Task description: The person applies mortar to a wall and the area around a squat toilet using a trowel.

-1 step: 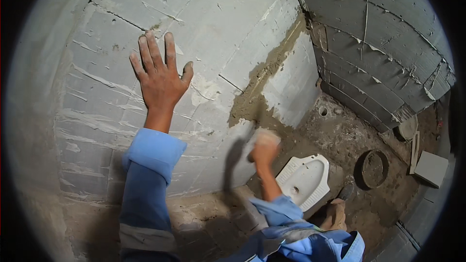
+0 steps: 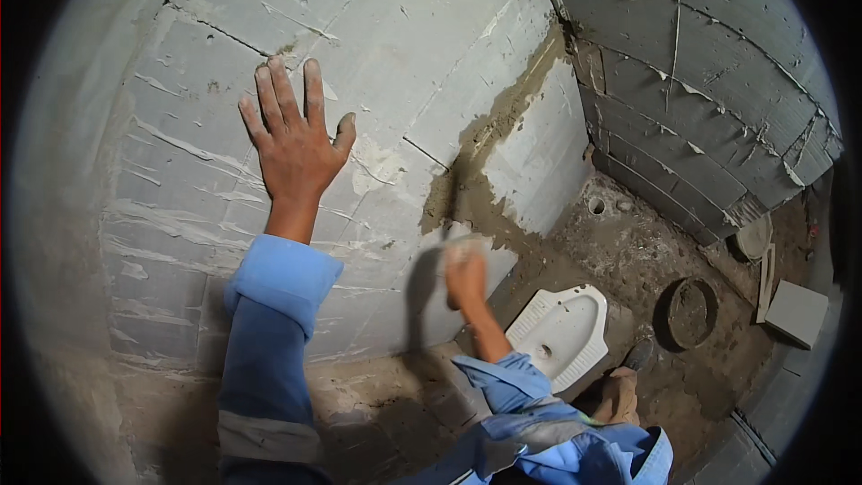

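My left hand (image 2: 298, 151) rests palm-down on the grey block wall (image 2: 386, 63), fingers spread and nothing in it. Lower and to the right, my right hand (image 2: 465, 277) is closed and smeared by motion. At its top is a pale, blurred edge, and a dark streak runs upward from there; I cannot make out what it grips. This hand is close to the wall, just below a band of wet brown mortar (image 2: 489, 148). The band slants from the wall's corner down towards the floor.
A white squat toilet pan (image 2: 567, 328) is set in the dirty floor, right of my right forearm. Farther right are a round dark bucket (image 2: 693, 313) and a pale square block (image 2: 797, 313). A drain hole (image 2: 596, 206) lies near the corner. My shoe (image 2: 639, 355) shows beside the pan.
My right hand has shifted left along the lower wall, away from the mortar band's lower end. My left hand stays put on the wall.
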{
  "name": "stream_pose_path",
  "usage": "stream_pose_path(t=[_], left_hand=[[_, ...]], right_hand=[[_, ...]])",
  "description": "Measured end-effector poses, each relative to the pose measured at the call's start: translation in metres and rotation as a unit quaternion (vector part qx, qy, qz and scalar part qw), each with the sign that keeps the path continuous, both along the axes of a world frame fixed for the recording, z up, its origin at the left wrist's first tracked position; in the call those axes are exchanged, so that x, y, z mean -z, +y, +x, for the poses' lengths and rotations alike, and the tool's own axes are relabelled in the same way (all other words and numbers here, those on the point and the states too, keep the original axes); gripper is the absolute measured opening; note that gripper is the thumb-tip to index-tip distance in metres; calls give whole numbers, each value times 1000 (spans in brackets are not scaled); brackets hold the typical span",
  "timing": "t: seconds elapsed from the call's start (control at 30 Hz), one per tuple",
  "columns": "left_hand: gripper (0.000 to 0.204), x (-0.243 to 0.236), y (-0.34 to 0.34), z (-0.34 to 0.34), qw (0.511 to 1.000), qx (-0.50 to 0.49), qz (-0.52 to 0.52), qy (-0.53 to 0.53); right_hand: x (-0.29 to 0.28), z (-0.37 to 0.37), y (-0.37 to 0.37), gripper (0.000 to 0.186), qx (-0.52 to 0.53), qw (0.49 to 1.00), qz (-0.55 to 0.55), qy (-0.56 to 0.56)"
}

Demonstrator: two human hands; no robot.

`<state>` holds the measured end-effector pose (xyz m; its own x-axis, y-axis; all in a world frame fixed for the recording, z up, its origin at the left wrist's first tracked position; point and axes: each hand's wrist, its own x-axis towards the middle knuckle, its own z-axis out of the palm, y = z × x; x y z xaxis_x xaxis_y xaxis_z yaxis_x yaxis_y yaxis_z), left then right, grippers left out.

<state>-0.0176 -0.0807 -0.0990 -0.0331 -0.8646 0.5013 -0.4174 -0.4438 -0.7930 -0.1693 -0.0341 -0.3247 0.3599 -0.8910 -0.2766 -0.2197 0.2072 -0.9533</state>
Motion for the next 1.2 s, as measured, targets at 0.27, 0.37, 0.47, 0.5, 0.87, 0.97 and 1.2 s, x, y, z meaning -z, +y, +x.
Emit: stream_pose_path(t=[0.27,0.37,0.47,0.5,0.87,0.97,1.2], left_hand=[[79,-1,-3,1,1000,6,-5,-2],[79,0,-4,5,1000,-12,-2,-2],[78,0,-3,7,1000,-12,-3,-5],[78,0,-3,7,1000,-16,1,-3],[79,6,-5,13,999,-12,6,-29],[80,6,-5,15,999,-18,-1,-44],[81,6,-6,11,998,-33,6,-49]], right_hand=[[44,3,15,15,-19,957,83,-279],[109,-4,-72,22,45,973,116,-194],[142,-10,-136,27,114,947,79,-290],[145,-9,-152,29,83,911,186,-358],[139,41,-219,37,-35,907,236,-346],[131,55,-141,38,-93,917,220,-320],[137,65,13,28,-125,959,-66,-247]])
